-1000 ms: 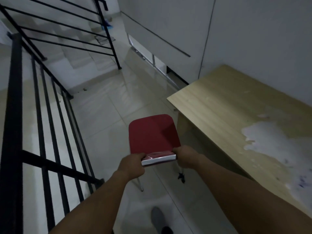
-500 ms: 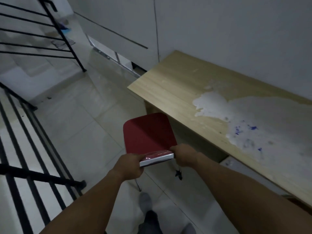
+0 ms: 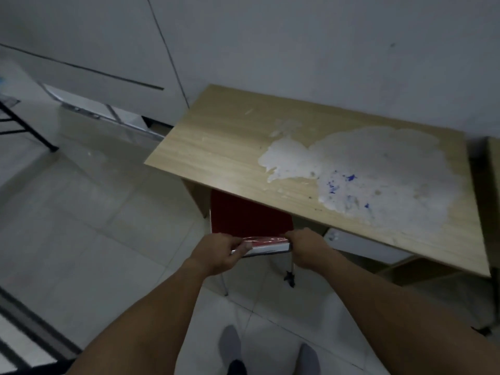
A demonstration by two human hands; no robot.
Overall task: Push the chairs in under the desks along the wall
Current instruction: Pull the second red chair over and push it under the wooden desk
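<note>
I had both hands on the back of the chair (image 3: 250,221). My left hand (image 3: 216,251) was curled round the left end of the backrest's top edge, thumb lying along the shiny strip there, and my right hand (image 3: 305,249) gripped the right end in the same way, fingers wrapped over the rim. Both arms reached forward from the bottom of the view.

The chair's red seat sat partly under the desk (image 3: 232,147): its front part was hidden beneath the near edge of the wooden top, toward the desk's left end, while the rear of the seat and the backrest stuck out on my side. Two thin metal legs showed below my hands, the right one ending in a dark foot on the tiles.

The desk stood against the grey wall (image 3: 324,50). A large white patch (image 3: 378,171), flecked with blue spots, covered much of the right half of its top. The edge of a second desk (image 3: 494,169) showed just beside it at the far right. Under the desk a pale shelf or panel was visible; I could not tell which.

Black railing (image 3: 24,125) stood well apart at the left, and more dark bars crossed the bottom left corner. My feet (image 3: 230,347) in grey socks rested on the pale floor tiles below the chair.
</note>
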